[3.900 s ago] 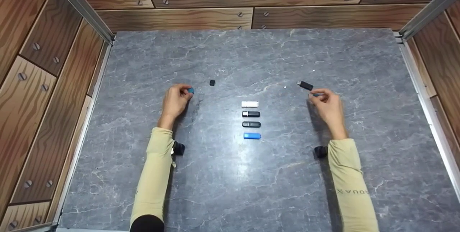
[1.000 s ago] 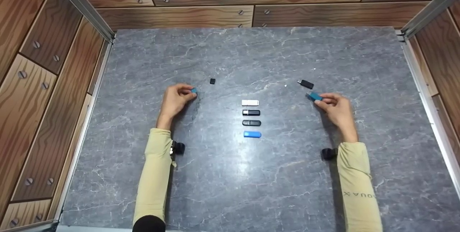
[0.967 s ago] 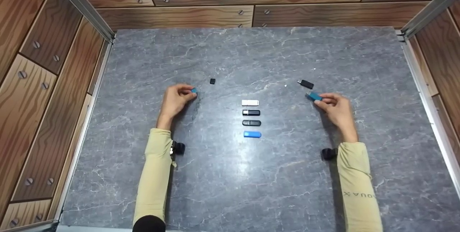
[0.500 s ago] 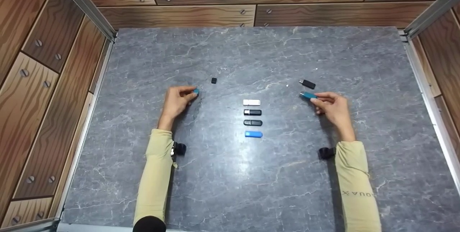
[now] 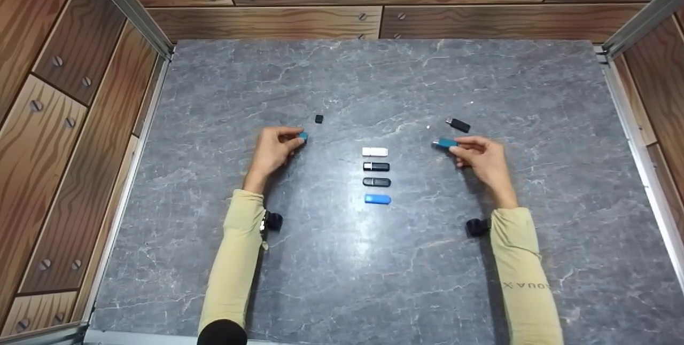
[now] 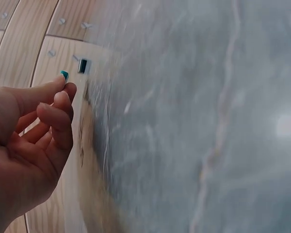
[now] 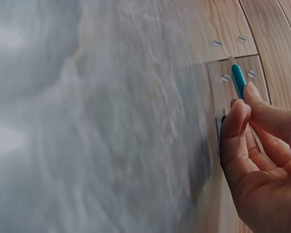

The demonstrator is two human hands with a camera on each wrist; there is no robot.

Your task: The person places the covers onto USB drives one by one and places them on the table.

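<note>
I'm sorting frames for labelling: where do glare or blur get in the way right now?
Head view: glare on the tabletop just below the blue USB stick, otherwise fairly sharp; left wrist view: tabletop smeared, bright spot at the right edge, left hand clearer; right wrist view: tabletop blurred too, two bright patches at the left edge, teal USB stick clearer.

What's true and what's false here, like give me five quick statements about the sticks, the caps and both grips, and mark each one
1. The left grip pinches the teal cap, the right grip the teal stick. True.
2. The teal stick is capped. False: its metal end is bare.
3. Among the four lined-up sticks, the white stick lies farthest from the person. True.
4. A black stick lies nearest the person in that line. False: the blue stick does.
5. The black cap lies apart from every stick. True.
</note>
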